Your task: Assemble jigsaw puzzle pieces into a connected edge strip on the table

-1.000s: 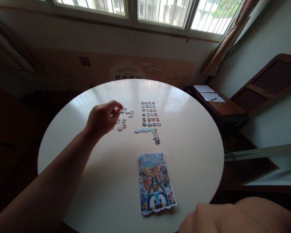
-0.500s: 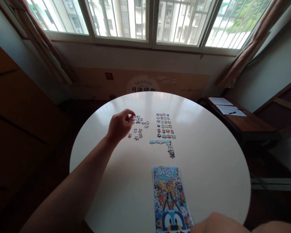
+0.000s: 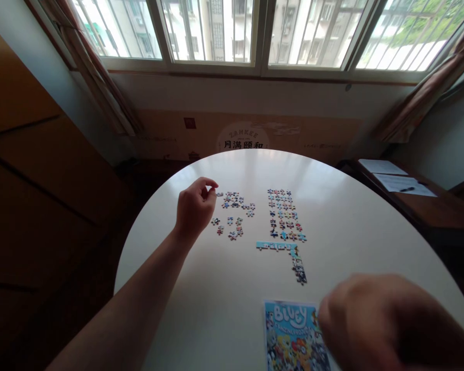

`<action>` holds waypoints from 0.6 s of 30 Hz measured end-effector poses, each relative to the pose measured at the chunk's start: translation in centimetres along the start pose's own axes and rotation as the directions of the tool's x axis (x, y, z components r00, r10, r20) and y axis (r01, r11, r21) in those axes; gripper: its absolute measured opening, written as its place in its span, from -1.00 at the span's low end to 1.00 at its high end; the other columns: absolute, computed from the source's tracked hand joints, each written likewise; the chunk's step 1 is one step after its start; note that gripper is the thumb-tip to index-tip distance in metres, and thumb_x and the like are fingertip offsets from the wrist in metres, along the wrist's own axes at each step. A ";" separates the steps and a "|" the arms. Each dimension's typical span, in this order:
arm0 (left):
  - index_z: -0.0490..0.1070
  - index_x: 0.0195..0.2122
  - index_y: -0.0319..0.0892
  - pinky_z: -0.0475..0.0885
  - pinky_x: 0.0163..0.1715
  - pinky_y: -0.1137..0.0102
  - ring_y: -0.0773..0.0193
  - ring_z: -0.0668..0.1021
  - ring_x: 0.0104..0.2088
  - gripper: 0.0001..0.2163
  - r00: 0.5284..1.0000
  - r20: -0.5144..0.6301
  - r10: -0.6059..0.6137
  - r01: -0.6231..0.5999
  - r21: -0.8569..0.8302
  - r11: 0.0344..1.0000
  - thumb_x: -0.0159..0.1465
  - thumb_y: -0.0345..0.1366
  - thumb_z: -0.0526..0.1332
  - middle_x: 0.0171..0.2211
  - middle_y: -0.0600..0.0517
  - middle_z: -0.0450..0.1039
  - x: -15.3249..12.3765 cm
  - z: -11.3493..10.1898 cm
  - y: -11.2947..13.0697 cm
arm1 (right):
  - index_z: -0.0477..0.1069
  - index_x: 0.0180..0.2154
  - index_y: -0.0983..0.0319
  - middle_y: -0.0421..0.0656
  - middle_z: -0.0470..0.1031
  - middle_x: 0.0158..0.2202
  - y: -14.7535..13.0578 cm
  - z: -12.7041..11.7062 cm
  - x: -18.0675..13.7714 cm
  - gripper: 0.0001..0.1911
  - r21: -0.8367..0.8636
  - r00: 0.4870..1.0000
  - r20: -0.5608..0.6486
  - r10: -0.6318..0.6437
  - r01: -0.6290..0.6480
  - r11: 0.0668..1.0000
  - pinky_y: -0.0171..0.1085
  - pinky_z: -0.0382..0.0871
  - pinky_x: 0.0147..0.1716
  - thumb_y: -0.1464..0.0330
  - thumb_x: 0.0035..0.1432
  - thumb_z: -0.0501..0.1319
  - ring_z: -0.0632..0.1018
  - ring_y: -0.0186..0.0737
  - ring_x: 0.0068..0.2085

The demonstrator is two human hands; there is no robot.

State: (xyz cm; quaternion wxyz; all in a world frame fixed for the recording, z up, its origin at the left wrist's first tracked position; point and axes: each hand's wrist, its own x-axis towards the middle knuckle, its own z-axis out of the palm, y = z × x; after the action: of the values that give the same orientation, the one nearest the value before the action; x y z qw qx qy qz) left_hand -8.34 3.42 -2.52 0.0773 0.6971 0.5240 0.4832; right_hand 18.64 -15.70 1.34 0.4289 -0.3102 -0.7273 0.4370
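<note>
My left hand is over the far left part of the white table, its fingers curled and the thumb near the index finger. A small jigsaw piece shows right beside its fingertips; whether anything is inside the pinch is hidden. Loose jigsaw pieces lie in a scattered group just right of this hand. Sorted pieces stand in rows farther right. Below them, joined pieces make an L-shaped strip. My right hand, smeared by motion, is above the right side of the Bluey picture sheet and covers part of it.
The round white table has its far edge close to the window wall. On the right, a dark wooden side table bears papers and a pen. A wooden cabinet stands on the left.
My right hand has risen from the bottom edge into view over the picture sheet. The left hand stays near the loose pieces, shifted slightly. The view has turned, moving the tabletop things right and down.
</note>
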 end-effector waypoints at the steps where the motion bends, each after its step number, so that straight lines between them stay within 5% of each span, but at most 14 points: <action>1: 0.50 -0.32 -0.12 0.30 -0.44 0.35 0.33 0.31 -0.59 -0.91 1.000 0.000 -0.012 0.012 0.005 1.000 0.24 -0.36 0.19 -0.63 0.17 0.23 0.0 0.0 -0.1 | 0.55 -0.34 0.11 -0.19 0.51 -0.55 0.5 -0.4 0.9 -0.65 -0.078 0.982 -0.176 -0.065 0.052 0.996 -0.37 0.42 -0.57 0.03 0.37 0.24 0.50 -0.30 -0.55; 4: 0.50 -0.31 -0.12 0.31 -0.43 0.35 0.32 0.32 -0.59 -0.91 0.999 0.003 -0.041 0.040 0.011 0.999 0.24 -0.35 0.19 -0.62 0.17 0.24 0.2 -0.3 -0.1 | 0.60 -0.25 0.02 -0.21 0.57 -0.47 2.5 -2.7 2.2 -0.92 -0.443 0.858 -0.457 -0.233 0.008 0.897 -0.32 0.44 -0.55 0.21 0.32 0.36 0.49 -0.30 -0.56; 8: 0.50 -0.29 -0.11 0.32 -0.42 0.36 0.31 0.36 -0.56 -0.91 0.997 0.032 -0.067 0.064 0.063 0.996 0.25 -0.33 0.20 -0.60 0.16 0.27 0.4 -0.8 0.0 | 0.61 -0.27 0.04 -0.19 0.51 -0.53 4.7 -6.0 2.4 -0.87 -0.664 0.854 -0.401 -0.331 -0.022 0.748 -0.22 0.50 -0.47 0.24 0.35 0.31 0.55 -0.20 -0.51; 13: 0.51 -0.31 -0.10 0.26 -0.45 0.35 0.26 0.43 -0.52 -0.92 0.978 0.157 -0.135 0.096 0.233 0.968 0.26 -0.28 0.22 -0.58 0.12 0.37 0.6 -1.4 0.0 | 0.60 -0.28 0.04 -0.16 0.59 -0.43 5.1 -7.2 2.3 -0.89 -0.723 0.832 -0.427 -0.355 -0.079 0.686 -0.19 0.53 -0.42 0.32 0.34 0.30 0.63 -0.14 -0.41; 18: 0.52 -0.35 -0.08 0.22 -0.48 0.35 0.20 0.49 -0.46 -0.87 0.933 0.281 -0.225 0.113 0.364 0.924 0.28 -0.21 0.23 -0.51 0.06 0.49 0.6 -1.4 -0.3 | 0.59 -0.28 0.12 -0.14 0.65 -0.35 5.5 -7.1 2.9 -0.87 -0.730 0.910 -0.277 -0.309 0.010 0.683 -0.27 0.51 -0.49 0.33 0.35 0.28 0.66 -0.17 -0.39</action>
State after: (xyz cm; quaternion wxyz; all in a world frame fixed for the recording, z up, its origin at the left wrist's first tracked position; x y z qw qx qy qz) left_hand -9.65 3.51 -1.61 0.0804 0.7200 0.6395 0.2574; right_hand 24.18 -8.34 -0.85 0.4434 -0.4642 -0.7667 0.0118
